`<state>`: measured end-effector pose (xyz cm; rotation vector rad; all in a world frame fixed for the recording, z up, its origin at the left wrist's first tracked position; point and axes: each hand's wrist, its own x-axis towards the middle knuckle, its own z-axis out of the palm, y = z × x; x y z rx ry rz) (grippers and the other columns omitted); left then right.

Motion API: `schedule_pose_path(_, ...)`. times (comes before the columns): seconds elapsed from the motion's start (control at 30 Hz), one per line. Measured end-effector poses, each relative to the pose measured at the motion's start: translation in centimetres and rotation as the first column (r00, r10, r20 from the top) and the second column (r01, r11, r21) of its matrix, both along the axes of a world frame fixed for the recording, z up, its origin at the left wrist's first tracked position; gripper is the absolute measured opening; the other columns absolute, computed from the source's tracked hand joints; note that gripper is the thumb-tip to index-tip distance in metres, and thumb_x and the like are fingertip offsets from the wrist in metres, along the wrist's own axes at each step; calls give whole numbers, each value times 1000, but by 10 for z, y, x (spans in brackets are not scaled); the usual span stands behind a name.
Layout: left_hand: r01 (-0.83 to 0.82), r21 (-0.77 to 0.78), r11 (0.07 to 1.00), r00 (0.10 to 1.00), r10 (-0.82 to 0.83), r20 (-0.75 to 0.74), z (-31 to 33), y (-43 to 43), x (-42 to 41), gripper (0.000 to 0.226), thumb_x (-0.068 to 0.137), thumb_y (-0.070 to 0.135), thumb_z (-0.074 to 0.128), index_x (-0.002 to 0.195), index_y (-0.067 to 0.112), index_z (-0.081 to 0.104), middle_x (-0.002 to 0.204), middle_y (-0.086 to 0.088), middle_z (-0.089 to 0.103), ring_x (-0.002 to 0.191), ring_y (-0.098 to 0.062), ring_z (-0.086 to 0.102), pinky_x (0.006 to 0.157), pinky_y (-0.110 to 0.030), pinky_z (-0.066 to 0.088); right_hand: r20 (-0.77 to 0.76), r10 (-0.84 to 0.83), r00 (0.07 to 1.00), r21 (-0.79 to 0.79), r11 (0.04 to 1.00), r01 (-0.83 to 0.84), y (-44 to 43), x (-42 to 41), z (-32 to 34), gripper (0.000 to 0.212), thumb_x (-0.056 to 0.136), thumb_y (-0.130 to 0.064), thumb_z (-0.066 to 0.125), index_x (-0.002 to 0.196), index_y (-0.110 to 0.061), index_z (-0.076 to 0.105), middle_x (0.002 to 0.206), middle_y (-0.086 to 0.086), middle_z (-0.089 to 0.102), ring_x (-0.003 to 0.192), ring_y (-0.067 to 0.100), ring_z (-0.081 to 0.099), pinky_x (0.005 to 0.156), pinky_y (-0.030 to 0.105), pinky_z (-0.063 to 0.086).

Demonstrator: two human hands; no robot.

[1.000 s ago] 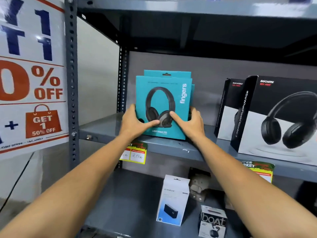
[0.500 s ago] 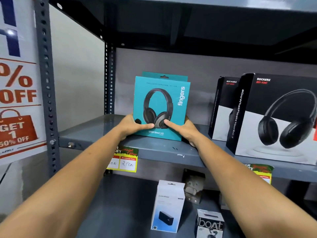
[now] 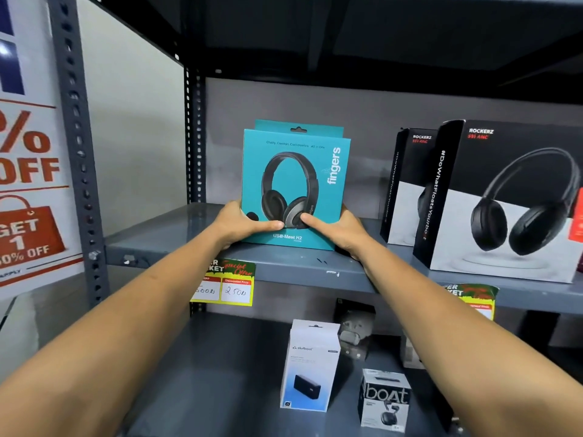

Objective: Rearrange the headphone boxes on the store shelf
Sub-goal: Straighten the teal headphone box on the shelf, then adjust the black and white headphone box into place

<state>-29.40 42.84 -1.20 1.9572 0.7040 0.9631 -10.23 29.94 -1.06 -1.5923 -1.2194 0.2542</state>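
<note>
A teal "fingers" headphone box (image 3: 295, 171) stands upright on the grey middle shelf (image 3: 176, 244), with a second teal box (image 3: 315, 127) right behind it. My left hand (image 3: 243, 223) grips the front box's lower left corner, thumb across its face. On the lower right corner sits my right hand (image 3: 336, 230), thumb also on the face. Two black-and-white Rockerz headphone boxes (image 3: 511, 200) (image 3: 407, 187) stand to the right on the same shelf.
A perforated steel upright (image 3: 77, 146) and a discount poster (image 3: 28, 171) are at the left. Price tags (image 3: 225, 283) hang from the shelf edge. On the lower shelf stand a white speaker box (image 3: 310, 365) and a small boat earbuds box (image 3: 385, 400).
The teal boxes have been squared up and set flush, one behind the other. My hands slid lower on the front box. The view shifted slightly left to right.
</note>
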Motion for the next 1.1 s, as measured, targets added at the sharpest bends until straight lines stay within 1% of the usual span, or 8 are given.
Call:
schedule_pose_path(0.23, 9, -96, 995, 999, -6, 37, 7, -6, -8, 103, 40, 53, 91, 127, 13, 54, 120, -1, 67, 109, -19, 63, 90, -31, 53, -90, -139, 986, 91, 985, 147, -11, -6, 7, 111, 47, -83, 70, 132, -17, 44, 130, 1, 60, 117, 20, 58, 99, 42, 50)
schedule_pose_path(0.37, -297, 24, 954, 950, 294, 102, 4, -23, -24, 96, 54, 50, 90, 129, 9, 48, 124, -5, 57, 112, -21, 55, 97, -36, 47, 50, -387, 921, 565, 771, 294, -46, -10, 4, 49, 77, -57, 67, 84, -11, 52, 86, 7, 58, 77, 21, 55, 71, 24, 46)
schedule_pose_path(0.57, -642, 501, 581, 762, 406, 505, 4, -88, -2, 51, 70, 49, 83, 84, 14, 50, 80, 0, 53, 76, -25, 51, 73, -46, 47, 247, -667, 703, 816, 535, 220, -135, 32, 0, 36, 83, -27, 67, 61, -11, 43, 67, 3, 46, 67, 17, 41, 64, 26, 35)
schedule_pose_path(0.73, -423, 499, 756, 866, 175, 468, -1, -167, 80, 59, 66, 58, 79, 91, 10, 54, 86, 0, 55, 80, -20, 52, 76, -34, 45, 227, -797, 560, 846, 446, 291, -209, 103, 6, 35, 76, -23, 76, 66, -14, 44, 70, 4, 48, 76, 20, 42, 68, 39, 40)
schedule_pose_path(0.83, -191, 298, 935, 963, 119, 243, 2, -214, 130, 93, 60, 58, 85, 127, 6, 47, 126, -9, 53, 118, -24, 52, 102, -34, 43, 153, -859, 489, 796, 401, 454, -247, 151, 5, 54, 65, -43, 82, 87, -5, 51, 92, 17, 55, 93, 31, 46, 82, 46, 42)
schedule_pose_path(0.9, -46, 105, 993, 997, 40, 59, 9, -232, 156, 126, 61, 58, 85, 151, 1, 18, 157, -13, 25, 145, -25, 27, 117, -34, 26, 140, -842, 521, 706, 453, 544, -263, 180, 2, 81, 58, -45, 86, 113, 1, 48, 119, 22, 51, 113, 34, 44, 98, 43, 37)
schedule_pose_path(1.0, 37, -18, 999, 998, -38, -59, 11, -236, 188, 148, 60, 56, 87, 152, -2, -14, 166, -14, -4, 153, -26, 1, 123, -38, 13, 12, -532, 847, 393, 781, 485, -271, 212, -4, 112, 63, -23, 91, 148, -7, 20, 150, 16, 32, 135, 24, 37, 111, 36, 34)
schedule_pose_path(1.1, -2, -35, 999, 992, -2, -125, 6, -213, 200, 152, 53, 56, 90, 153, -3, -8, 165, -15, 10, 151, -28, 13, 121, -41, 22, -136, -195, 971, 236, 946, 223, -263, 226, -7, 98, 57, -22, 93, 140, -10, 41, 125, 11, 63, 104, 22, 61, 80, 27, 53)
